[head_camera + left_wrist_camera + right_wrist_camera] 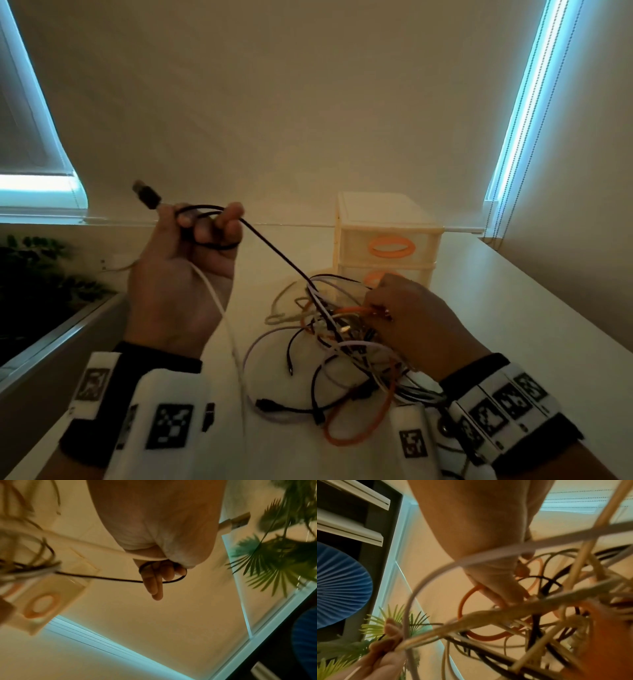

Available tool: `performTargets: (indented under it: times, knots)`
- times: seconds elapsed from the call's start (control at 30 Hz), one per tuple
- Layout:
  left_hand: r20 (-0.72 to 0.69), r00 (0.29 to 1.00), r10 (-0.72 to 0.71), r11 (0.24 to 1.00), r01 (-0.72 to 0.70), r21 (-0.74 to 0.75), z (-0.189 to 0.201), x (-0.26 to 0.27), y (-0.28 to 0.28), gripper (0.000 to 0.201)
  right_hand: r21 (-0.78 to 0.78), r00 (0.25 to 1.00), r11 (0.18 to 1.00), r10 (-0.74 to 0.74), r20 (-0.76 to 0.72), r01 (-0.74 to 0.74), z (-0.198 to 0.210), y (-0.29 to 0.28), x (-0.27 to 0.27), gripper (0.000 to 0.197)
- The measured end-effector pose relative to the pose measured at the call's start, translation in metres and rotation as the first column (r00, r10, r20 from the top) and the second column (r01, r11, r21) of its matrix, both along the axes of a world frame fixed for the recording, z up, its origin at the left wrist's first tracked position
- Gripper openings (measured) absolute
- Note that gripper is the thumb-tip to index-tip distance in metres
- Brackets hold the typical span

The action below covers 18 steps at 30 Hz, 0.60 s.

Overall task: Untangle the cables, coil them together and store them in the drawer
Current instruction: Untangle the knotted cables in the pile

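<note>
- Strapped round both my wrists, closest to the head camera, are white bands [169, 425] printed with black square markers.
- Just past them the cable tangle [342, 346] lies on the white table [496, 308]: black, white, pale lilac and orange leads looped over one another, an orange loop [359, 428] sagging nearest me.
- My right hand [411, 325] is down in the far side of the heap, fingertips pinched on an orange cable [464, 601] near its plug; the wrist view shows my fingers closed around that orange strand.
- My left hand [185, 270] is lifted clear of the table, fingers curled round a small coil of black cable [274, 253], whose USB plug [146, 194] sticks up past my thumb.
- From that coil the black lead runs taut, slanting down into the tangle.
- A white cable [219, 308] also passes through my left palm and drops toward the table.
- Behind the heap, against the wall, stands the small drawer unit [387, 236] with orange oval handles; both drawers that show are closed.
- Green plant leaves [37, 270] show off the table's left edge.
</note>
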<state>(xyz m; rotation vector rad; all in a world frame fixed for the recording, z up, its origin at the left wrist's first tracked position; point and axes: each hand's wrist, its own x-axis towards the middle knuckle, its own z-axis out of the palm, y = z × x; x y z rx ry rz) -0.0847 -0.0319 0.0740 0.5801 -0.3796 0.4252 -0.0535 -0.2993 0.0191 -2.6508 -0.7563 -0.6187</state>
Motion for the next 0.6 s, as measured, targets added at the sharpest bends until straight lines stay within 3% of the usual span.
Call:
performTargets:
  times: [0.13,0.23,0.3,0.37,0.43,0.5,0.6]
  knots:
    - [0.042,0.999,0.023,0.991,-0.017,-0.133,0.005,-0.002,0.023,0.050,-0.025,0.975,0.975,-0.221,-0.033,0.220,0.004,-0.026,0.001,0.007]
    - [0.007,0.999,0.051,0.995,-0.050,-0.088,0.006,-0.001,0.018,0.060,0.010,0.959,0.963,-0.269,-0.092,0.271,0.005,-0.040,0.006,0.022]
    - [-0.063,0.997,0.036,0.998,-0.033,0.054,0.001,0.000,0.000,0.052,0.046,0.982,0.986,-0.157,-0.107,0.163,0.006,-0.037,0.005,0.027]
    - [-0.110,0.994,0.011,0.979,0.011,0.203,-0.010,0.003,-0.016,0.041,0.186,0.993,0.982,0.038,-0.112,-0.017,0.013,-0.027,-0.005,0.039]
    - [-0.129,0.991,-0.025,0.949,0.064,0.309,-0.018,0.005,-0.025,0.041,0.419,0.976,0.891,0.212,-0.048,-0.172,0.023,-0.009,-0.020,0.047]
    - [-0.120,0.991,-0.068,0.915,0.109,0.389,-0.022,0.003,-0.032,0.042,0.601,0.938,0.766,0.340,-0.075,-0.229,0.030,0.015,-0.032,0.054]
    - [-0.100,0.983,-0.153,0.876,0.182,0.447,-0.024,-0.002,-0.037,0.043,0.691,0.848,0.691,0.483,-0.219,-0.215,0.030,0.055,-0.034,0.066]
